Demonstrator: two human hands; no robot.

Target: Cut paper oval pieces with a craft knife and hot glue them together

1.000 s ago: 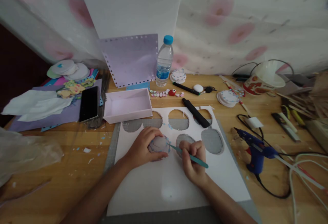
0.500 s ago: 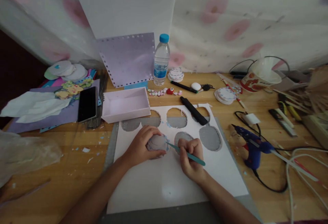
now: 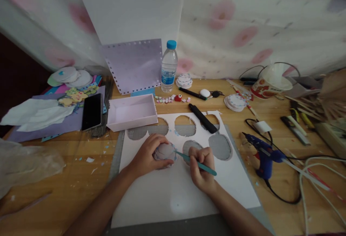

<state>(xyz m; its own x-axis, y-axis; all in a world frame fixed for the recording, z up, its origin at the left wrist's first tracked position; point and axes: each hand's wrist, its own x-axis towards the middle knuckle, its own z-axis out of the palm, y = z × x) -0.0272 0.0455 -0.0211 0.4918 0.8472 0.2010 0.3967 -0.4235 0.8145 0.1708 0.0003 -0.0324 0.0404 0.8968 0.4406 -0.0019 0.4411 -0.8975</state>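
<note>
Left hand (image 3: 148, 159): thumb and fingers part-spread in a C, gripping the left side of a pale disc (image 3: 165, 152), just left of frame centre. Right hand (image 3: 201, 171): fingers bunched tight pen-style on a teal tool (image 3: 208, 168), its tip at the disc's right edge, by the blue bits on the rim. Can't tell if the tip actually touches.

Under both: white sheet (image 3: 159, 203) with round cutouts, on a grey mat (image 3: 200, 227). Black pen (image 3: 202, 118) lies across the sheet's top edge, right of centre. Box (image 3: 132, 110) at the sheet's upper-left corner, bottle (image 3: 169, 66) upright at upper centre, purple card (image 3: 135, 66) just left of it. Phone (image 3: 92, 111) at left, glue gun (image 3: 265, 156) at right, tub (image 3: 266, 88) farther up on that side.
</note>
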